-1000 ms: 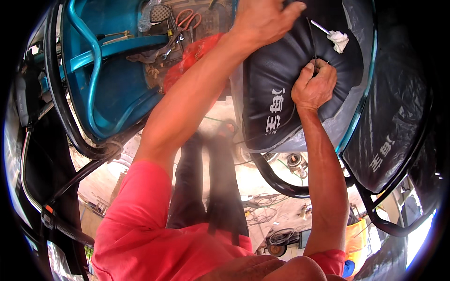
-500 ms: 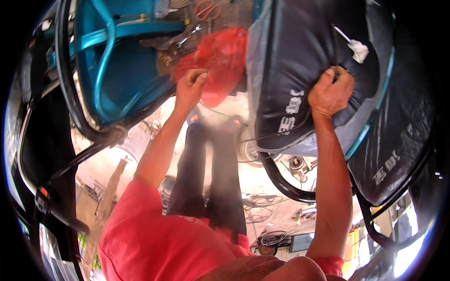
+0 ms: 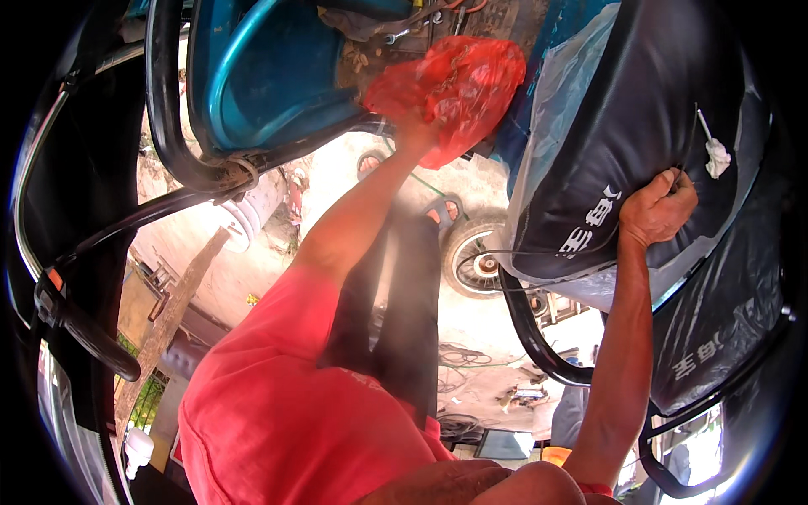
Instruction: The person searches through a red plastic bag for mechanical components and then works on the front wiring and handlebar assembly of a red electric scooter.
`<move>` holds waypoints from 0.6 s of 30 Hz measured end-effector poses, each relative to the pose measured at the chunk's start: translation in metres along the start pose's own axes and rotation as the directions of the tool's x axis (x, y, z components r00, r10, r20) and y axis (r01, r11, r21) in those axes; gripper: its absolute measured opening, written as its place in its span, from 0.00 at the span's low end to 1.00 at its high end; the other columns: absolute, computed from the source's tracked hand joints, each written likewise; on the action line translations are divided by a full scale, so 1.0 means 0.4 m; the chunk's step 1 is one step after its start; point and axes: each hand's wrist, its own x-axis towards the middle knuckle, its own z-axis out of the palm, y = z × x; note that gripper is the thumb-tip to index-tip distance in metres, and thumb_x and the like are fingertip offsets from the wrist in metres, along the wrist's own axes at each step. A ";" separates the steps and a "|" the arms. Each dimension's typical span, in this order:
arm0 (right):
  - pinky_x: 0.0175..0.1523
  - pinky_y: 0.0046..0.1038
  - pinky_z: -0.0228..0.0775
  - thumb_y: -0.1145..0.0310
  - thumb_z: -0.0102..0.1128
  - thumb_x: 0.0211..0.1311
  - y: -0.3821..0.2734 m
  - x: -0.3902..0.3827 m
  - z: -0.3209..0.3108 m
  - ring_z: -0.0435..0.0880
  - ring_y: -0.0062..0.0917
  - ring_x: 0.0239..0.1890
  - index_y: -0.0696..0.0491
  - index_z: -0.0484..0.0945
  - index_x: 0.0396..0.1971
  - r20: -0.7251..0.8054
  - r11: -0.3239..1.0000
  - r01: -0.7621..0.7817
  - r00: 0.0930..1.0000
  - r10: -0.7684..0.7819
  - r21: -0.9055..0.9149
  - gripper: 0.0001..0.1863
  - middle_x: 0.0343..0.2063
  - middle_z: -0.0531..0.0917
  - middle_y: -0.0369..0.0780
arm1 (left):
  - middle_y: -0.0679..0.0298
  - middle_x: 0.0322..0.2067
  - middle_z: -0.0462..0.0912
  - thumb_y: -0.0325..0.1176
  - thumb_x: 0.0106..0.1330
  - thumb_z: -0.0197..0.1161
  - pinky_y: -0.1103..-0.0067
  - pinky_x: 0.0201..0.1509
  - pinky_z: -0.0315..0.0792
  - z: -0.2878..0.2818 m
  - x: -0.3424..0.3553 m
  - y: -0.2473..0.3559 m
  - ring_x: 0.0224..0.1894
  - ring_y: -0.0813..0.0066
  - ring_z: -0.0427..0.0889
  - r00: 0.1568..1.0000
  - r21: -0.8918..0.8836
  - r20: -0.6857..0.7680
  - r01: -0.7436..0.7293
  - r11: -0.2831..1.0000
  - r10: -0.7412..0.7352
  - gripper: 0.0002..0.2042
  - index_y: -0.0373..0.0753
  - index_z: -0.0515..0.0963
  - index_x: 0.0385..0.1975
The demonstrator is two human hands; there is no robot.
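Note:
My left hand (image 3: 419, 133) reaches to a crumpled red plastic bag (image 3: 471, 80) on the brown floor of the blue vehicle. Blur and the bag hide its fingers. My right hand (image 3: 659, 207) rests on a black padded seat (image 3: 581, 160) with white lettering, its fingers curled closed. Whatever it may hold is too small to make out. A thin black cable (image 3: 539, 252) runs over the seat toward the right wrist. Beyond that hand, a thin stick with a white lump (image 3: 717, 156) on its end lies on the seat.
Clear plastic film (image 3: 564, 88) covers the seat's edge. Black tubular frames (image 3: 164, 126) stand left and right. A wrench (image 3: 396, 37) lies near the bag. Below are a spoked wheel (image 3: 475, 263), coiled cords (image 3: 463, 358) and a wooden plank (image 3: 177, 316).
My left hand has moved forward and right onto the red bag. The view has shifted, so the seat and my right hand appear farther right and lower; that hand stays on the seat.

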 end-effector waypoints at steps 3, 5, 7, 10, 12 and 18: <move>0.51 0.40 0.68 0.55 0.51 0.63 0.000 -0.001 0.002 0.78 0.43 0.44 0.61 0.77 0.39 0.006 1.000 0.012 1.000 -0.012 -0.003 0.21 0.38 0.80 0.48 | 0.48 0.38 0.83 0.47 0.57 0.67 0.64 0.48 0.74 0.075 0.051 -0.093 0.43 0.52 0.83 0.997 0.082 -0.055 -0.045 0.996 0.049 0.19 0.35 0.82 0.37; 0.51 0.40 0.68 0.55 0.51 0.63 0.004 -0.002 0.005 0.78 0.43 0.44 0.61 0.77 0.39 0.002 1.000 0.013 1.000 -0.013 -0.005 0.22 0.38 0.80 0.49 | 0.50 0.35 0.84 0.45 0.57 0.67 0.64 0.47 0.74 0.092 0.066 -0.091 0.41 0.53 0.83 0.999 0.092 0.019 -0.037 0.995 0.036 0.17 0.36 0.82 0.33; 0.51 0.40 0.68 0.54 0.50 0.63 0.011 -0.008 0.006 0.78 0.43 0.44 0.61 0.77 0.40 -0.009 1.000 -0.010 1.000 0.010 -0.017 0.22 0.39 0.80 0.49 | 0.52 0.31 0.83 0.44 0.58 0.66 0.65 0.44 0.74 0.057 0.045 0.044 0.37 0.54 0.82 0.982 -0.279 0.151 0.156 0.948 -0.117 0.15 0.36 0.81 0.30; 0.52 0.40 0.68 0.54 0.50 0.63 -0.004 -0.003 0.001 0.78 0.43 0.45 0.61 0.77 0.40 0.008 1.000 -0.011 1.000 0.012 -0.002 0.22 0.39 0.80 0.49 | 0.53 0.28 0.81 0.41 0.59 0.66 0.66 0.40 0.73 0.096 0.063 0.091 0.33 0.55 0.80 0.989 -0.529 0.141 0.043 0.848 0.038 0.13 0.35 0.79 0.28; 0.52 0.40 0.68 0.54 0.50 0.64 -0.004 -0.004 0.001 0.78 0.44 0.45 0.62 0.77 0.40 0.005 1.000 -0.004 1.000 0.004 -0.003 0.22 0.39 0.80 0.49 | 0.54 0.29 0.80 0.40 0.59 0.65 0.67 0.38 0.72 0.117 0.070 0.131 0.34 0.55 0.79 0.973 -0.534 0.067 -0.152 0.832 0.221 0.13 0.34 0.78 0.27; 0.52 0.40 0.67 0.54 0.50 0.64 0.006 -0.005 0.001 0.78 0.45 0.44 0.63 0.77 0.40 0.008 1.000 0.016 1.000 -0.016 -0.015 0.23 0.39 0.79 0.51 | 0.60 0.37 0.80 0.40 0.62 0.65 0.73 0.42 0.72 0.039 0.080 0.340 0.40 0.67 0.79 0.695 -0.234 -0.037 -0.704 0.670 0.718 0.12 0.38 0.80 0.36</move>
